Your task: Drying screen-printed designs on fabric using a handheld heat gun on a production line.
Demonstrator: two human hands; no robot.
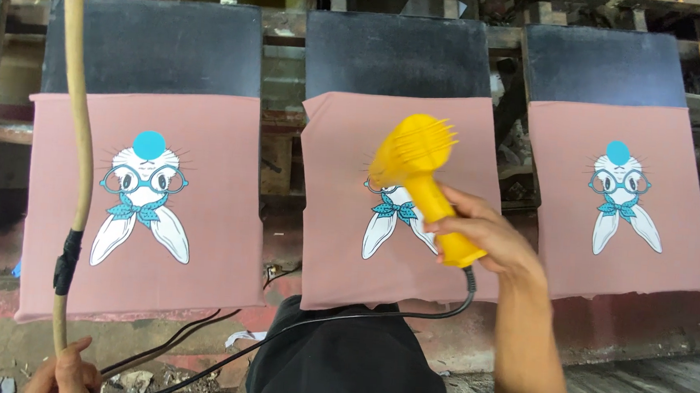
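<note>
Left hand (67, 370) clamped on tan hose (76, 120), well apart from right hand (483, 230) gripping yellow heat gun (425, 177) over middle pink fabric panel (338, 253) with rabbit print (393, 224).

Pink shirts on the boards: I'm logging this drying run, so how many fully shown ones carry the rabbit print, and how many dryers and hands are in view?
Pink shirts with rabbit print: 3
Yellow hand dryer: 1, held in the right hand
Hands: 2, the left hand gripping a pale hose
Total: 6
</note>
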